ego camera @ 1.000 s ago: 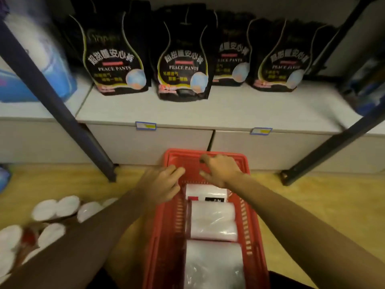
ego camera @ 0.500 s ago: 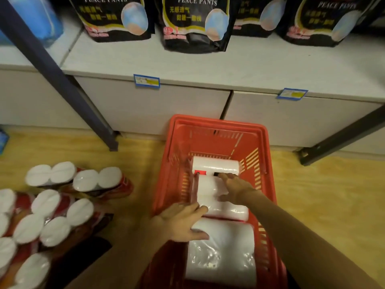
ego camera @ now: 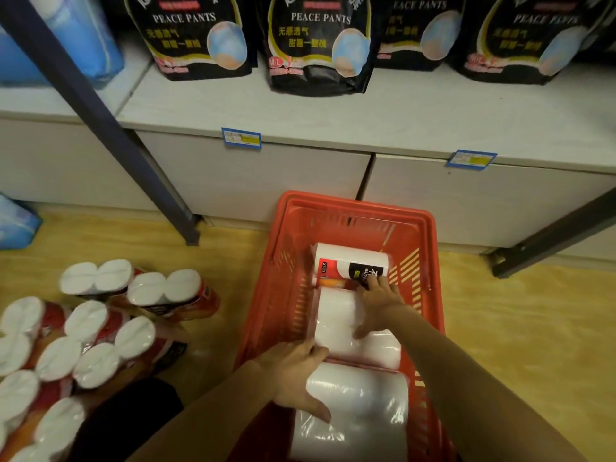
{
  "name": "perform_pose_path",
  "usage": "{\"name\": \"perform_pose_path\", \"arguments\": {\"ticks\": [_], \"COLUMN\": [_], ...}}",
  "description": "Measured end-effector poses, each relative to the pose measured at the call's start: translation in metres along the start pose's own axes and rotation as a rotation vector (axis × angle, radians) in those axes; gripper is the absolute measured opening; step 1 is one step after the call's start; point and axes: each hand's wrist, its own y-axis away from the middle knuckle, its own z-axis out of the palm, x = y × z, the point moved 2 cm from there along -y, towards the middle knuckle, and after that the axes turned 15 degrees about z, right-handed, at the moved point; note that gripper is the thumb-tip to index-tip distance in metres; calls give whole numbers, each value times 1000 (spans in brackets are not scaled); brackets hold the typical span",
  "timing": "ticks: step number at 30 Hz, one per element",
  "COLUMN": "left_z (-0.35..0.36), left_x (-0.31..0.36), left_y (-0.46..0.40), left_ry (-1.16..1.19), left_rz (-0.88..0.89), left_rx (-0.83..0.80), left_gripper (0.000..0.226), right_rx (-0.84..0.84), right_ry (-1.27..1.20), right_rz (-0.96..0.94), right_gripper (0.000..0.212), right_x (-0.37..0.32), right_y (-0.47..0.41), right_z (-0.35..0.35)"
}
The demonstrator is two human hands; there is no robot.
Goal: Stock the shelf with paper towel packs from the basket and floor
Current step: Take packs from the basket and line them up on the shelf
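Observation:
A red basket [ego camera: 360, 208] stands on the floor in front of the shelf [ego camera: 400, 118]. Three white paper towel packs lie in it in a row. The far pack [ego camera: 350, 258] has a black and red label. My right hand [ego camera: 376, 301] grips the middle pack [ego camera: 336, 315], with its fingers over the far edge and its thumb on the near side. My left hand [ego camera: 300, 378] holds the left end of the near pack [ego camera: 360, 411], its fingers in the gap between the two packs. Several more packs [ego camera: 100, 328] lie on the floor at the left.
Black bags [ego camera: 316, 45] marked "PEACE PANTS" stand along the back of the shelf, with bare board in front of them. A dark slanted post [ego camera: 100, 118] meets the floor left of the basket, another post [ego camera: 550, 235] to the right. Blue packs [ego camera: 83, 45] sit at the far left.
Both hands have come down from the basket's far rim onto the packs inside. The view has tilted down toward the basket and floor.

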Motion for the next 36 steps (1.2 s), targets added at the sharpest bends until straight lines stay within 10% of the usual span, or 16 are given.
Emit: {"name": "perform_pose_path", "arguments": {"ticks": [8,36], "left_z": [-13,-318], "left_x": [19,107], "left_y": [9,192], "left_ry": [75,-242], "left_rz": [-21,-76], "left_rx": [-19,405], "left_gripper": [94,75], "right_rx": [-167,419], "right_ry": [-216,-192], "right_rz": [12,-231], "right_gripper": [120,67], "right_x": [0,39], "right_y": [12,224], "right_z": [-8,-364]}}
